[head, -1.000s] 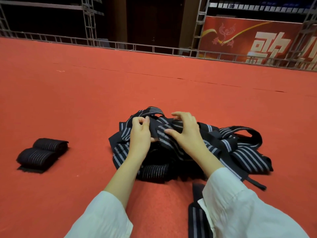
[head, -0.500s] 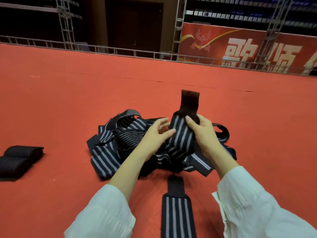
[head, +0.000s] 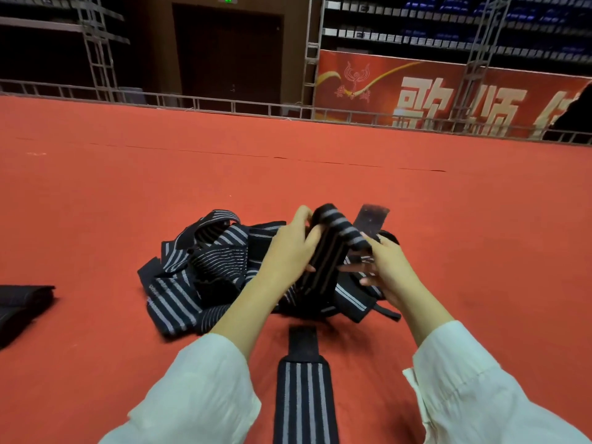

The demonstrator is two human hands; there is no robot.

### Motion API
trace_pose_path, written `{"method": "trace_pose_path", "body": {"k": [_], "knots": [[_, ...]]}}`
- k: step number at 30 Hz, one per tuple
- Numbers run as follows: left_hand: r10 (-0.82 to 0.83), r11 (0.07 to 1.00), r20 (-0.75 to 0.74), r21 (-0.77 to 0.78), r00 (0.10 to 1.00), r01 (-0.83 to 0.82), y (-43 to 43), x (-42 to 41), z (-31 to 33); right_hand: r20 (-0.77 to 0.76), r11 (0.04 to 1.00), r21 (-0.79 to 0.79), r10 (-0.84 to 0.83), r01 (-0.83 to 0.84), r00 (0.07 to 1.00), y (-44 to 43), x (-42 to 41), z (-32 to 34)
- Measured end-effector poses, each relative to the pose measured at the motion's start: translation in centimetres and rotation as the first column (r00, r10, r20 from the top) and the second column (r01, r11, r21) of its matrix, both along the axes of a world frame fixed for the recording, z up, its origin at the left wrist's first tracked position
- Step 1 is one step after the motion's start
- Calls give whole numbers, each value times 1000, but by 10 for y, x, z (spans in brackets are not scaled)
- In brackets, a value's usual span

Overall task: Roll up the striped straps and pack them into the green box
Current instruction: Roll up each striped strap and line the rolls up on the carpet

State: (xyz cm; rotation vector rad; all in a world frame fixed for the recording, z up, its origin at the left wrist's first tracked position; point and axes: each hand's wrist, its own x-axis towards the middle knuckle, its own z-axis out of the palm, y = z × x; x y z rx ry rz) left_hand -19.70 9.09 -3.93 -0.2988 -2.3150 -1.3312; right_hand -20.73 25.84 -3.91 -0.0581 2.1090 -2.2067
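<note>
Fingers (head: 304, 213) of the left hand (head: 288, 251) are curled tight over the fold of a striped strap (head: 339, 223), thumb on the near side, gripping it just where it bends over. Across from it, the right hand (head: 389, 270) has its thumb laid on the striped face. Its fingers (head: 355, 268) reach in underneath, fairly straight and a little spread, pinching the band between them. They are blurred, so the exact contact is hard to read.

That strap is up off the red carpet floor (head: 96, 203), held between both hands, doubled over at the top. Its dark tab end (head: 373, 218) pokes up behind, and the rest drops down toward the heap.

Just behind and below the hands sits the pile of straps (head: 205, 270), a loose black-and-grey tangle on the floor, spreading out mostly to the left. Closer in, between the two white sleeves (head: 198, 395), a flat strap (head: 302, 398) lies stretched out straight, its plain dark end pointing at the pile. Way off at the left edge, well apart from everything else, are the rolled straps (head: 22, 302), cut off by the frame.
</note>
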Motion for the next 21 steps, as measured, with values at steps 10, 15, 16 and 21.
{"method": "trace_pose_path", "body": {"k": [10,15,16,21], "knots": [[-253,867,84,462,964,187,-3,3,3,56,865,-496,124,-80,991,-12,1,0],[-397,910,285,245,873,334,-24,1,-46,-29,779,-618,120,-112,992,-6,-1,29],[-363,930,305,179,880,321,-21,-2,-57,-38,790,-599,134,-130,990,-7,-1,32],[-190,975,377,181,907,129,-14,-14,-87,-64,760,-640,98,-116,993,-8,-5,32]]}}
